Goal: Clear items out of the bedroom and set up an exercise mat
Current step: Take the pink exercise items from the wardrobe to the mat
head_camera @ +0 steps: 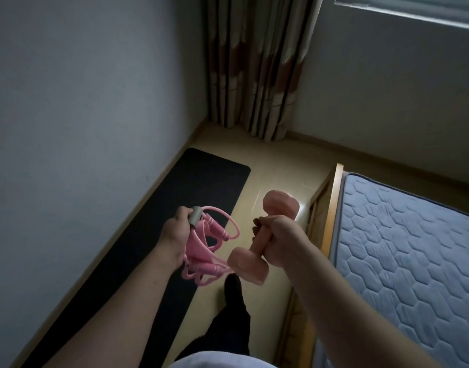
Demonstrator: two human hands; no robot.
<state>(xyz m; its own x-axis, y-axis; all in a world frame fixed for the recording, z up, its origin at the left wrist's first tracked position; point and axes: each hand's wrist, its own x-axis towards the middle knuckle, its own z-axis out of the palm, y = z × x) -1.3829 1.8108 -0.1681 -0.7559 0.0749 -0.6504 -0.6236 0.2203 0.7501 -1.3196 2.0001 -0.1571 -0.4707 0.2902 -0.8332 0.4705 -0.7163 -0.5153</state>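
The pale floor (270,181) carries a black exercise mat (191,208) laid flat along the wall. A bed (336,203) stands on the floor too.

Black exercise mat (201,187) lies flat along the wall; pink dumbbell (255,241) tilted in the right hand (278,240), tangled pink resistance bands (209,245) in the left hand (175,235).

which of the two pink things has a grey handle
The tangled pink band in the left hand: a grey sleeve shows at its top. The dumbbell in the right hand is pink all over.
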